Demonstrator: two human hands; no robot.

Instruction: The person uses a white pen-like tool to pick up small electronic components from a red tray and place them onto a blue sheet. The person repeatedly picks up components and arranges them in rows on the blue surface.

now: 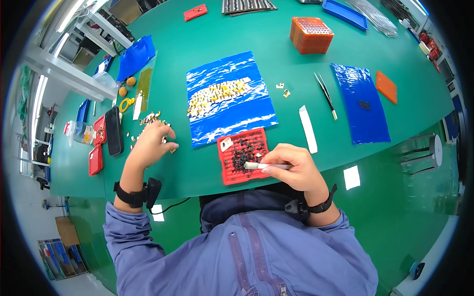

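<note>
My right hand (296, 166) grips a white pen-like stick (254, 166) with a pale blunt tip. Its tip is over a red ribbed tray (228, 173) at the table's near edge. Many tiny black parts (239, 159) lie heaped and in rows in that tray, with a small white piece in its far left corner. Over to the left, my left hand (152, 143) hovers at a loose pile of small white and yellowish parts (149, 118). Its thumb and fingers are bent but apart, with nothing visible between them. The hand hides some of the pile.
Beyond the red tray, a blue sheet (200, 135) carries rows of white-and-yellow parts. Tweezers (326, 96), a white strip (308, 129) and another blue sheet (368, 128) lie right. An orange tray stack (311, 37) stands far. A black phone-like slab (114, 130) and yellow scissors (127, 104) lie left.
</note>
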